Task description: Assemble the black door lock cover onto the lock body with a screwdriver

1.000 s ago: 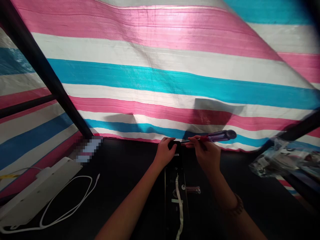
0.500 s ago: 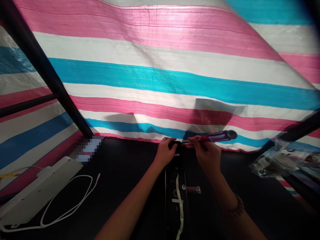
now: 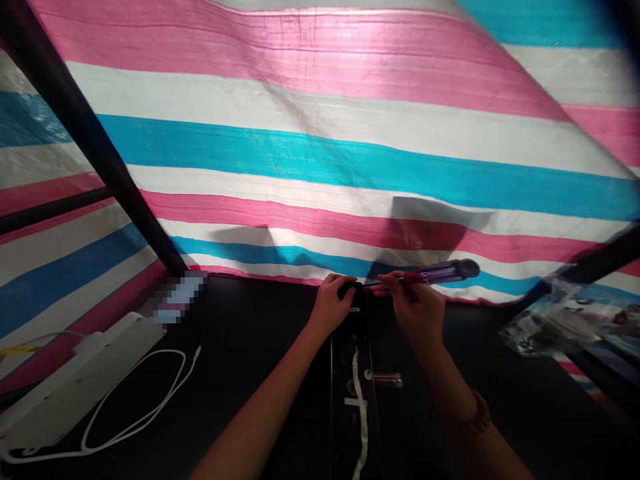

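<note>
My left hand (image 3: 334, 301) grips the far end of a long black device (image 3: 345, 373), thumb and fingers wrapped around a dark block there. Closed around a screwdriver (image 3: 443, 271) with a clear purplish handle and red collar, my right hand (image 3: 417, 307) is just to the right of that end. The screwdriver lies nearly level, and its shaft points left at the block's side. Whether its tip sits in a screw is too small to tell. A whitish wrapped cable (image 3: 361, 413) runs along the device toward me. Beside it lies a small clear reddish cylinder (image 3: 387, 380).
On the left of the black table (image 3: 235, 333) are a white power strip (image 3: 85, 380) and a looped white cable (image 3: 150, 417). A clear plastic bag (image 3: 555, 317) lies at the right edge. Striped sheeting (image 3: 320, 153) hangs behind, with dark frame poles (image 3: 100, 153) at the sides.
My right hand and the screwdriver have shifted very slightly to the right. My left hand keeps its hold on the device's end.
</note>
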Motion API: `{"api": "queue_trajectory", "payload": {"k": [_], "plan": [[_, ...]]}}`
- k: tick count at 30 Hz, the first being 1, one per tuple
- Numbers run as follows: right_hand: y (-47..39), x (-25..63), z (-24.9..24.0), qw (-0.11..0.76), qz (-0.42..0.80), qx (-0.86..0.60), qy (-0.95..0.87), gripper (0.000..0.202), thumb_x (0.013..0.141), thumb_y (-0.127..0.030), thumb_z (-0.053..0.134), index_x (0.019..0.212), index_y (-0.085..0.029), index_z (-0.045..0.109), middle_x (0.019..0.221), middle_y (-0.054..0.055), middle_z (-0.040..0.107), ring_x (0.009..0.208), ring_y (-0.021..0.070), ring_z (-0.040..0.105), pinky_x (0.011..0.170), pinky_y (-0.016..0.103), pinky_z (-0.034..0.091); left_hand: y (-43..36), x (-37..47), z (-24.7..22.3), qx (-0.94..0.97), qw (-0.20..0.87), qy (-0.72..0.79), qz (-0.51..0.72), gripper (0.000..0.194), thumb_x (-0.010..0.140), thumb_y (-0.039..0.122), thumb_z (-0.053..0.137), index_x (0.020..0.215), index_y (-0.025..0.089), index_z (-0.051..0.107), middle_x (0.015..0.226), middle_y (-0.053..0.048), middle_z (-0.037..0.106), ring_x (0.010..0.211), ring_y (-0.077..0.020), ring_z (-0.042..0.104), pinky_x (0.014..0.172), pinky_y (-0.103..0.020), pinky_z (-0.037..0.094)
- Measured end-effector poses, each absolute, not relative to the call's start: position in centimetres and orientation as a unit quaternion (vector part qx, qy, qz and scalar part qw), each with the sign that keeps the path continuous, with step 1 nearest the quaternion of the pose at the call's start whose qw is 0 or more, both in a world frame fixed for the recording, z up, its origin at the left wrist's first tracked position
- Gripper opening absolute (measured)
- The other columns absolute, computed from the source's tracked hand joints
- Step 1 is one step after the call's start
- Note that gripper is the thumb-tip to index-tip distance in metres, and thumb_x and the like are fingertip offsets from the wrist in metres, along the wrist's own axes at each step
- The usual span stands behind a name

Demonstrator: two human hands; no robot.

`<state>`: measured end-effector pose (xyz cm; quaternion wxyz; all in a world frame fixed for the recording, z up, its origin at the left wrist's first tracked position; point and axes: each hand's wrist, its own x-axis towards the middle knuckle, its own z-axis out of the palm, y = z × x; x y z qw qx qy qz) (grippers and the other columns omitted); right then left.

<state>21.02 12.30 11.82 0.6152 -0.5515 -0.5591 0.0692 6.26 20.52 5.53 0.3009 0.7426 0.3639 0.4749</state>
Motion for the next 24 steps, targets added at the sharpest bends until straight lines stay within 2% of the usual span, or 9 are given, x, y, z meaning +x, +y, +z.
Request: {"api": "queue_trajectory", "payload": {"k": [7, 24], "plan": [[12.36, 21.07, 11.74, 0.622, 0.067, -0.551, -0.553, 0.026, 0.090, -0.047, 0.069, 0.087, -0.021, 0.071, 0.081, 0.007, 0.078, 0.063, 0.0243, 0.075, 0.064, 0.035, 0.063, 20.60, 6.31, 5.37, 0.746, 0.304, 0.350, 0.477, 0.023, 0.090, 0.011, 0.063, 0.102, 0.025, 0.077, 0.102, -0.005, 0.068, 0.099, -0.0194, 0.067, 0.096, -0.035, 0.054], [12.49, 21.05, 11.93, 0.615, 0.059, -0.552, -0.560, 0.026, 0.090, -0.047, 0.068, 0.087, -0.021, 0.072, 0.080, 0.006, 0.078, 0.063, 0.0240, 0.075, 0.064, 0.035, 0.062, 20.81, 6.32, 4.99, 0.752, 0.299, 0.339, 0.480, 0.023, 0.091, 0.013, 0.062, 0.103, 0.026, 0.077, 0.103, -0.004, 0.066, 0.099, -0.0189, 0.066, 0.096, -0.035, 0.055]]}}
